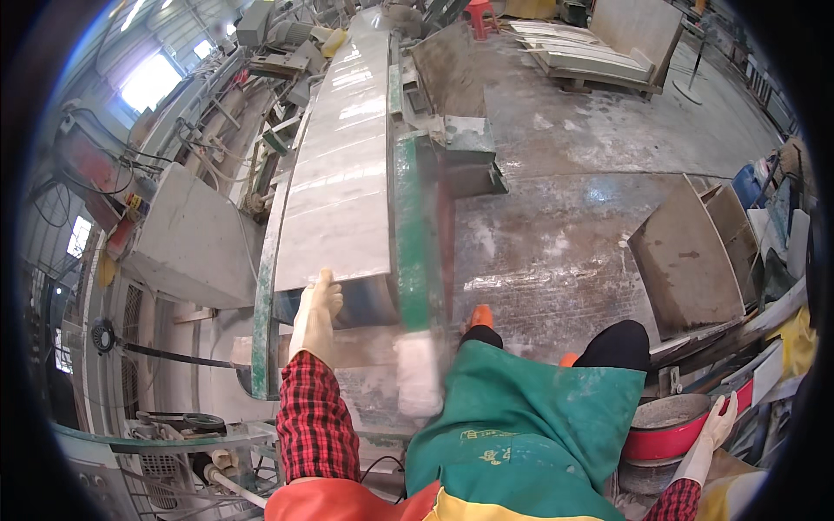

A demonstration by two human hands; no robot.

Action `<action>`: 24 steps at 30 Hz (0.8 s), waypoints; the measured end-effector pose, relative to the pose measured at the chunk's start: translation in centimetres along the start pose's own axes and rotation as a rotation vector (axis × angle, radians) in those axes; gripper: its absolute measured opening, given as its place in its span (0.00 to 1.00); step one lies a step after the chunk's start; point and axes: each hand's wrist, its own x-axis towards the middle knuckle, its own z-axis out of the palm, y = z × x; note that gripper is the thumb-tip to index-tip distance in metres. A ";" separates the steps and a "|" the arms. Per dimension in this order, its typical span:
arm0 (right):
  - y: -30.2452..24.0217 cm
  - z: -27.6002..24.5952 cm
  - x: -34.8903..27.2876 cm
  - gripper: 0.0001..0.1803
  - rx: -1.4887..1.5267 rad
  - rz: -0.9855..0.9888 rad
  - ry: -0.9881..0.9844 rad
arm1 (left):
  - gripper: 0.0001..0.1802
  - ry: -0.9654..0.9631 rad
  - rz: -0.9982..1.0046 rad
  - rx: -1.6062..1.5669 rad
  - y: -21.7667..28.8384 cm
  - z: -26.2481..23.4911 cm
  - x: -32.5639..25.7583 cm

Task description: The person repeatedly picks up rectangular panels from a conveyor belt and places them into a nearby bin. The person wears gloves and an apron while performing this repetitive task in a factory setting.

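Observation:
My left hand (320,306), in a cream glove, is at the near edge of a pale stone slab (334,247) on a long conveyor. Its thumb lies up over the edge and its other fingers are curled at it. Other pale slabs (347,113) lie in line farther along. A dark roller (360,302) shows under the near edge. At the lower right, my right hand (717,425), also gloved, is beside a red basin (656,441) and a red strip (743,395). Its fingers look stretched and apart, with nothing clearly held.
A green rail (408,234) runs along the conveyor's right side, with a whitish padded end (420,378) near my apron. A large grey box (195,239) stands on the left. Brown boards (691,260) lean at the right; a pallet of slabs (582,52) stands far off.

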 end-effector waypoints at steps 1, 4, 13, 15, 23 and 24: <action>0.1 -0.1 -0.3 0.25 0.001 -0.001 0.006 | 0.25 0.022 -0.037 -0.009 0.5 0.8 -0.9; -2.2 -1.2 -0.3 0.25 -0.058 -0.003 -0.024 | 0.28 -0.145 0.164 0.228 -0.2 -3.0 -1.6; 0.2 -0.6 5.9 0.27 -0.311 -0.031 0.158 | 0.23 -0.066 0.598 1.135 4.5 4.6 -12.2; 0.7 0.8 6.2 0.28 -0.398 0.018 0.195 | 0.17 -0.177 1.063 0.967 2.7 8.0 -13.8; -3.6 -2.1 7.8 0.31 -0.613 0.251 -0.093 | 0.24 -0.340 1.596 0.929 -1.6 16.1 -13.2; -2.1 -1.2 8.2 0.31 -0.612 0.287 -0.091 | 0.24 -0.289 1.628 0.963 -2.5 16.2 -12.9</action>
